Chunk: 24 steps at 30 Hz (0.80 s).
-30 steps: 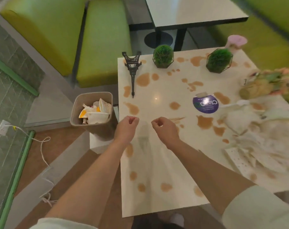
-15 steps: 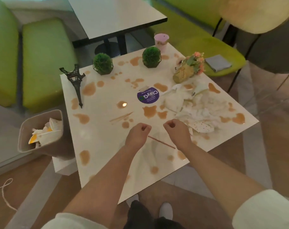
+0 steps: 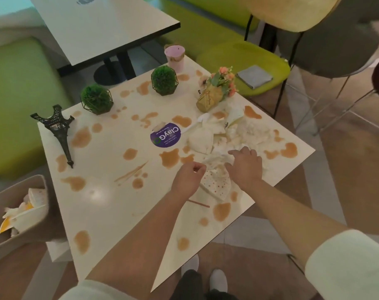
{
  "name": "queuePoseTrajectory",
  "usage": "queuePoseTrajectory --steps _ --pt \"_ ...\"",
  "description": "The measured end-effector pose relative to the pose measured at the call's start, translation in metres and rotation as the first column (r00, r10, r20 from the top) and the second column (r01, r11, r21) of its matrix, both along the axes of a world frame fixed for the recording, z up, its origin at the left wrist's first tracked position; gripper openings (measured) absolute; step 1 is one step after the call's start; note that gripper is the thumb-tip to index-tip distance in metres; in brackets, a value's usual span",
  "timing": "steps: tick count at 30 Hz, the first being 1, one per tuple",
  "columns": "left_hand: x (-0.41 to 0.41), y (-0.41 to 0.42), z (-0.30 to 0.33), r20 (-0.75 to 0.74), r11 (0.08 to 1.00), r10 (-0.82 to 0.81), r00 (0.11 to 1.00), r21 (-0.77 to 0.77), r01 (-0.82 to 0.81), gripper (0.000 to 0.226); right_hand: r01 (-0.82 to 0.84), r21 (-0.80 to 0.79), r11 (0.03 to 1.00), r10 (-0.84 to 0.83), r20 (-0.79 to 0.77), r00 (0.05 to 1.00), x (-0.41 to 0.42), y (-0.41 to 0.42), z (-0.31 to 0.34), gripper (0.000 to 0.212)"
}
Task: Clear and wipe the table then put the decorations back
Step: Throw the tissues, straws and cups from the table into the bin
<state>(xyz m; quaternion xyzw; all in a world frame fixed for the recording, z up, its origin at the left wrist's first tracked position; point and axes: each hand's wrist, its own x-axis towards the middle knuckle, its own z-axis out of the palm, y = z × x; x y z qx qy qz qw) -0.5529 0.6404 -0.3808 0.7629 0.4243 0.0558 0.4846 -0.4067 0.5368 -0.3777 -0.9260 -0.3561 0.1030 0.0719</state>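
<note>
- Since half a second ago the right hand (image 3: 246,167) has uncurled from a fist and reached toward the paper litter (image 3: 234,135); its fingers now lie spread and relaxed on the crumpled pile, gripping nothing.
- Left hand (image 3: 188,179) hovers just beside it with fingers curled in, and nothing can be seen in its hold.
- Between the hands lies a dotted paper plate (image 3: 216,185), with a thin stick (image 3: 198,203) just below the left wrist.
- Brown spills (image 3: 170,158) cover the white bench (image 3: 110,204), and a purple round sticker (image 3: 165,136) sits near its centre.
- Decorations stand along the upper edge: a small tower model (image 3: 59,131) at left, two green ball plants (image 3: 96,99) (image 3: 164,80), a pink cup (image 3: 174,56) and a flower bunch (image 3: 218,88).
- At lower left of the frame, a bin (image 3: 2,202) holds paper waste.
</note>
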Motion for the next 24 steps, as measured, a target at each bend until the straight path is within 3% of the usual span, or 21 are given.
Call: queuePoseTrajectory --steps 3,8,14,17,20,22,24 --pt "0.012 0.004 -0.002 0.007 0.999 -0.039 0.999 0.003 0.039 0.021 -0.036 -0.091 0.995 0.042 0.063 0.997 0.010 0.004 -0.008 0.037" --pt "0.022 0.017 -0.009 0.034 1.000 -0.023 0.999 0.010 0.022 0.025 0.006 0.023 1.000 -0.009 0.109 0.994 0.018 0.010 -0.016 0.023" --pt "0.029 0.025 -0.008 0.011 1.000 -0.028 1.000 -0.008 0.028 0.032 -0.059 -0.062 0.996 0.062 0.048 0.997 0.026 0.015 -0.018 0.047" --pt "0.031 0.026 -0.009 0.011 0.999 -0.054 0.998 0.003 0.054 0.033 -0.075 -0.063 0.995 0.082 0.122 0.989 0.027 0.016 -0.023 0.030" --pt "0.035 0.026 -0.013 -0.009 0.997 -0.069 0.998 0.016 0.070 0.039 -0.031 0.121 0.992 0.014 0.139 0.990 0.025 0.019 -0.024 0.022" --pt "0.038 0.024 -0.011 0.023 0.999 -0.039 0.999 0.005 0.038 0.056 -0.023 0.292 0.956 -0.020 0.142 0.990 0.022 0.022 -0.019 0.017" --pt "0.042 0.019 -0.005 0.094 0.997 0.028 0.995 -0.067 -0.022 0.074 0.007 0.437 0.899 -0.015 0.015 1.000 0.016 0.026 -0.009 0.016"
